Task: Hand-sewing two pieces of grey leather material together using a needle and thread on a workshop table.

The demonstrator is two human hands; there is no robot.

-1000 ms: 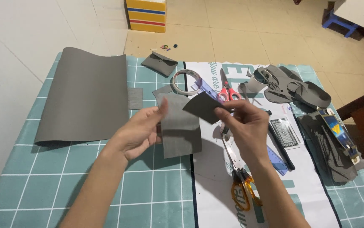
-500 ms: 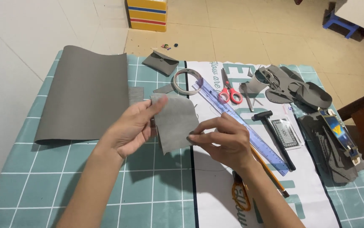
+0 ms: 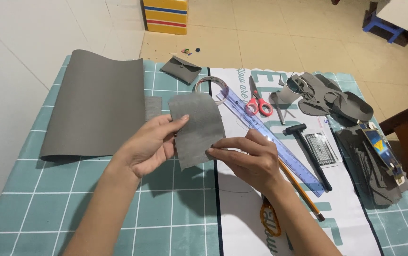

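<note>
Held grey leather piece (image 3: pixel 198 128) above tabletop (image 3: pixel 95 204) middle, left hand (image 3: pixel 149 144) and right hand (image 3: pixel 249 159) pinching edges; inspecting step; steady hold judged needed.

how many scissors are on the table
2. The red-handled scissors lie beside the blue ruler. The orange-handled pair is near the front edge, partly hidden under the right hand. More may be hidden.

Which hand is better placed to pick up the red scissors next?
Probably the right hand. It sits on the same side as the red scissors, just below the blue ruler. The left hand is farther off, across the grey piece both hold.
</note>
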